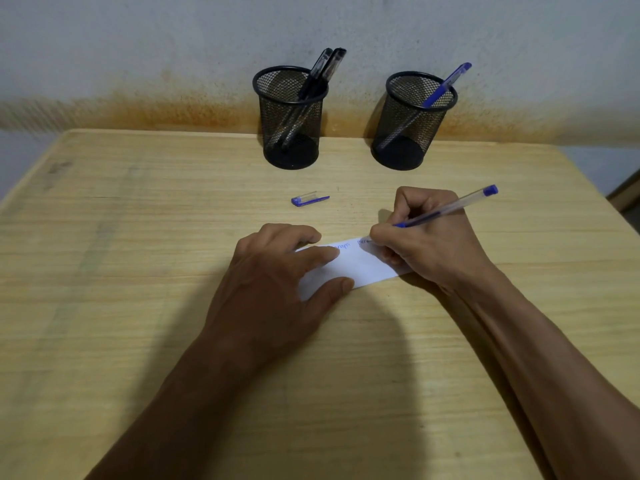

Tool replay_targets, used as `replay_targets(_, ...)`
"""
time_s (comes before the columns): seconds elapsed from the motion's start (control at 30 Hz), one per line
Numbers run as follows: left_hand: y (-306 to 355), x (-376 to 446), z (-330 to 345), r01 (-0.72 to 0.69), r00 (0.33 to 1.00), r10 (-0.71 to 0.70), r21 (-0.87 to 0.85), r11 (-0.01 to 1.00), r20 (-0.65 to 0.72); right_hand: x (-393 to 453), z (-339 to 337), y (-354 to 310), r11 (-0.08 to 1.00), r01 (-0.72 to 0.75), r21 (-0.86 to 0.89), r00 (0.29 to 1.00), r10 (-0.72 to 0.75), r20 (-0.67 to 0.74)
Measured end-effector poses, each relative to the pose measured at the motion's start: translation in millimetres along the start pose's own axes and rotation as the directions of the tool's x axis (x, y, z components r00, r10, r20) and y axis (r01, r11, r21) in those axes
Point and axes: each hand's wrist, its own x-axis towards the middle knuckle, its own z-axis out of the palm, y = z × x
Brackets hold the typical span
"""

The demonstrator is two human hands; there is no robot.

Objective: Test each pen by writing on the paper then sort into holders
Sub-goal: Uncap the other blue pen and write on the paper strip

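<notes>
At centre frame our right hand (426, 237) grasped the blue pen (446, 209), writing on the paper (356, 268), which our left hand (277, 271) pressed flat. Two black pens (320, 72) and one blue pen (446, 85) already stood in the holders (291, 133) at upper centre; the cap (309, 199) lay loose on the desk (138, 237), so capping and sorting remained.

Left hand (277, 271) flat, right hand (426, 237) fingers curled.
</notes>
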Motion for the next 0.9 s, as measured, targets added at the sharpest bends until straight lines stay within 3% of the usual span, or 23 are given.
replay_targets(0.9,-0.2,-1.2,0.1,0.01,1.0,-0.01,0.002,1.0,0.001,-0.5,-1.1,1.2,1.0,0.002,-0.008,0.999,-0.003,-0.048)
